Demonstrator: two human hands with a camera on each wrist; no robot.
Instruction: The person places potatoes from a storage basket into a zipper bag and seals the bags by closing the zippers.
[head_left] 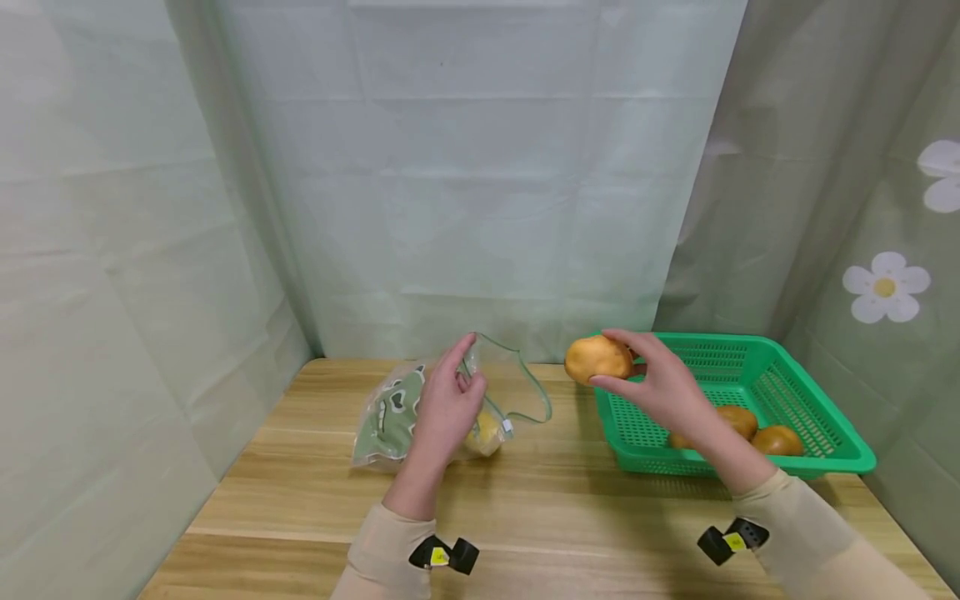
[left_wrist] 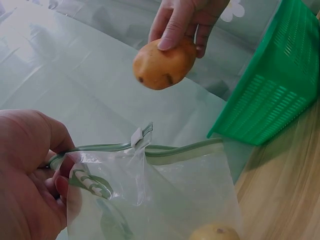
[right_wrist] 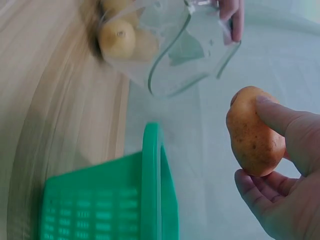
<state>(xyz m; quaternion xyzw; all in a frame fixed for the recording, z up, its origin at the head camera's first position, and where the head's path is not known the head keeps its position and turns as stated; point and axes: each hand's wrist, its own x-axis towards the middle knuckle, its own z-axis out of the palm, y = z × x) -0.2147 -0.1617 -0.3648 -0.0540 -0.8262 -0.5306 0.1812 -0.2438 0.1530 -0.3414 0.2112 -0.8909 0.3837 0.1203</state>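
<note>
My left hand grips the rim of a clear zip bag with a green cartoon print, and the bag's mouth gapes open toward the right. Potatoes lie inside the bag, low against the table. A white slider sits on the zip track. In my right hand a potato is pinched between thumb and fingers, held in the air to the right of the bag mouth and apart from it. The green basket's near left part is below this hand.
A green plastic basket stands on the right of the wooden table, with several potatoes in it. Pale curtains hang behind and at both sides of the table.
</note>
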